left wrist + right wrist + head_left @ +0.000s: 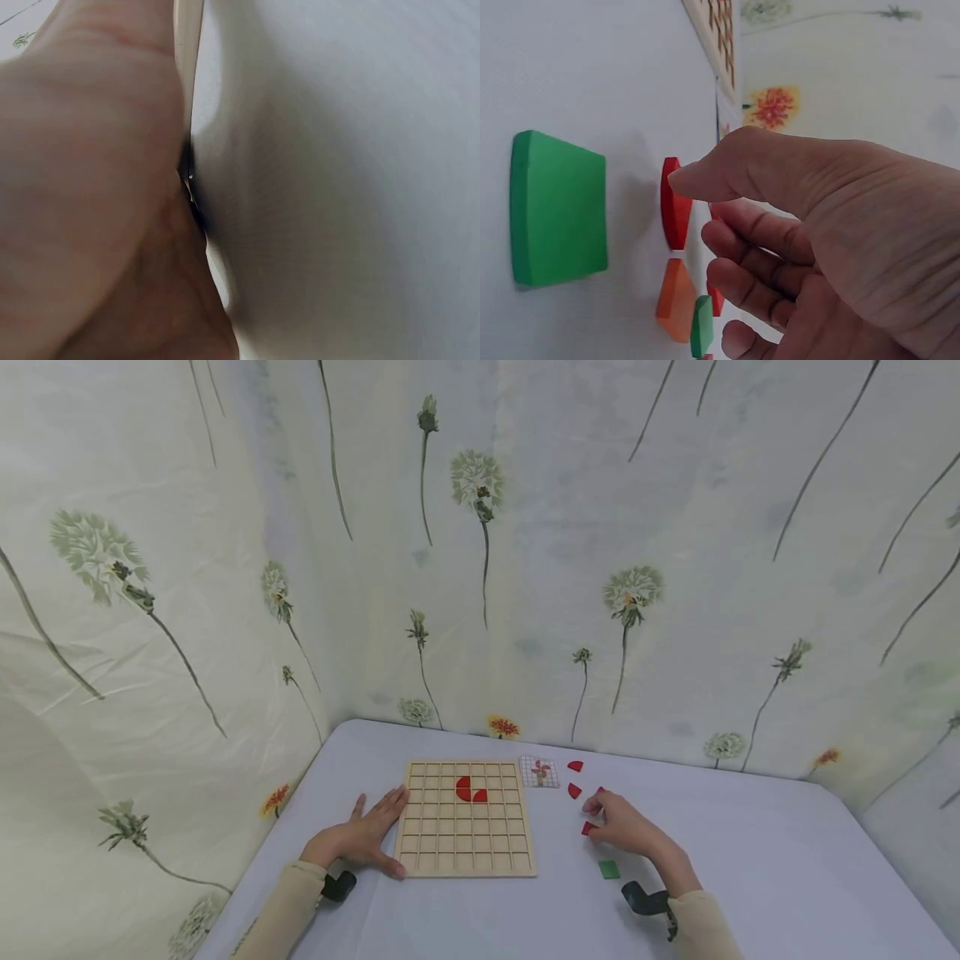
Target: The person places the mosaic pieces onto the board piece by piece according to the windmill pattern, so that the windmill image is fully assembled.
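Observation:
My left hand (362, 837) lies with its fingers spread at the left edge of a wooden grid board (465, 865); its fingertips and thumb touch the rim. Several red quarter-circle pieces (480, 796) sit in the board's upper cells. Right of the board, my right hand (626, 825) is low over the table. In the right wrist view its thumb tip overlaps a curved red piece (676, 217), while the other fingers bend loosely, apart from the thumb. An orange piece (676, 304) and a small green piece (702, 326) lie beyond, hidden by the hand in the head view.
A printed pattern card (540, 771) lies at the board's upper right corner. Two red pieces (574, 791) are beside it. Nearer the front is a green square piece (609, 869). A flowered cloth (525, 568) hangs behind the white-covered table (450, 922).

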The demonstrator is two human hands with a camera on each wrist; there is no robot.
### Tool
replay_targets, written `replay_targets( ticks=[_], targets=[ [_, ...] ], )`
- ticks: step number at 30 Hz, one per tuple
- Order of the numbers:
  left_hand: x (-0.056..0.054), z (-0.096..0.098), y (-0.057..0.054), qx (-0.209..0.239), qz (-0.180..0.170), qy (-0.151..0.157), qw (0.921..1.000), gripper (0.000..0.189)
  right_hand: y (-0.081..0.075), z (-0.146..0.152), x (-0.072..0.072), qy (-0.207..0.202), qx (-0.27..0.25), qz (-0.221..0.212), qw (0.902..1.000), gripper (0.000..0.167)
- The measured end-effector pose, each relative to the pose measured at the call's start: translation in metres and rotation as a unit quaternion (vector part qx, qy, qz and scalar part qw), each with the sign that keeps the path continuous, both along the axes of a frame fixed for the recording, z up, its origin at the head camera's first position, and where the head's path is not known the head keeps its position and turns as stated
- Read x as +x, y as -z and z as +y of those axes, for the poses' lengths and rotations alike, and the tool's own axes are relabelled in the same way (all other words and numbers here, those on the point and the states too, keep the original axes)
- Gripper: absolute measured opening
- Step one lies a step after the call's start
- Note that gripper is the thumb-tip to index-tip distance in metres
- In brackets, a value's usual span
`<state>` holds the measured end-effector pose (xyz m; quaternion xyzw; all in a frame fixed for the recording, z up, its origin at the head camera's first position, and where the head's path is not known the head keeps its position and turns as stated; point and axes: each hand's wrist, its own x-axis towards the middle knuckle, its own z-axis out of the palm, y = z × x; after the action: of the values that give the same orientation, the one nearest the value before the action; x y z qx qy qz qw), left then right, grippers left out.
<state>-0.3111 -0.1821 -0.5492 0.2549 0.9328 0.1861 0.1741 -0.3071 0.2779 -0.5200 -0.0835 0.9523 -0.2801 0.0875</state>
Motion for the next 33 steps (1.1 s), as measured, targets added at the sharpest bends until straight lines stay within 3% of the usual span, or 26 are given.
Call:
replay_targets(
  ticks=[10, 21, 33],
  targets=[
    [-0.001, 0.0, 0.003, -0.006, 0.001, -0.001, 1.0, 0.129, 0.006, -0.004, -0.001, 0.024, 0.028, 0.01, 0.9993, 0.028],
    [0.001, 0.0, -0.004, -0.002, -0.005, 0.001, 1.0, 0.128, 0.007, -0.005, 0.001, 0.045, 0.014, 0.01, 0.9989, 0.02],
    [-0.001, -0.001, 0.001, -0.006, 0.002, 0.0, 1.0, 0.129, 0.014, -0.022, -0.007, -0.011, 0.021, 0.035, 0.9991, 0.019]
  ],
)
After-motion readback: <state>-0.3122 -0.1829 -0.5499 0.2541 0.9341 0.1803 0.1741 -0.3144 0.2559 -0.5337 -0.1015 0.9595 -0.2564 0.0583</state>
